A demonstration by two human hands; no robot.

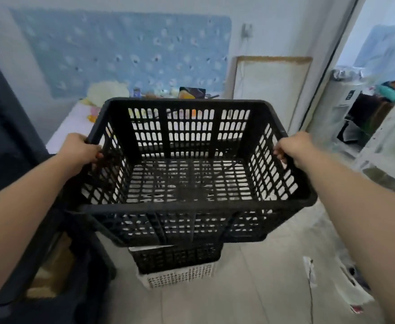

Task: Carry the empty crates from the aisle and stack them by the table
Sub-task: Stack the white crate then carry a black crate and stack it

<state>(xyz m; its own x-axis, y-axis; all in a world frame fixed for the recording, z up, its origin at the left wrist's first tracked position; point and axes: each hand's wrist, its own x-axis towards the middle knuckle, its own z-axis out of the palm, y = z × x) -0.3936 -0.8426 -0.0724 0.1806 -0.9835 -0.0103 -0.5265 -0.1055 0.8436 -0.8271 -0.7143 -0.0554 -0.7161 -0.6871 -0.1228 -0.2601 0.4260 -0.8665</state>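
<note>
I hold an empty black slotted crate (187, 104) in front of me, above the floor. My left hand (79, 150) grips its left rim and my right hand (294, 146) grips its right rim, fingers curled over the edges. Directly below it on the floor stands a stack: a black crate (175, 258) on top of a white crate (180, 277). The held crate hides most of that stack. A white table (75, 120) with toys and small items lies behind the crate, at the far left.
A dark fabric piece of furniture (16, 141) fills the left side, with a box (49, 272) below it. A white board (268, 90) leans on the wall behind. A doorway (355, 113) opens at the right. A cable and litter (311, 274) lie on the tiled floor at the right.
</note>
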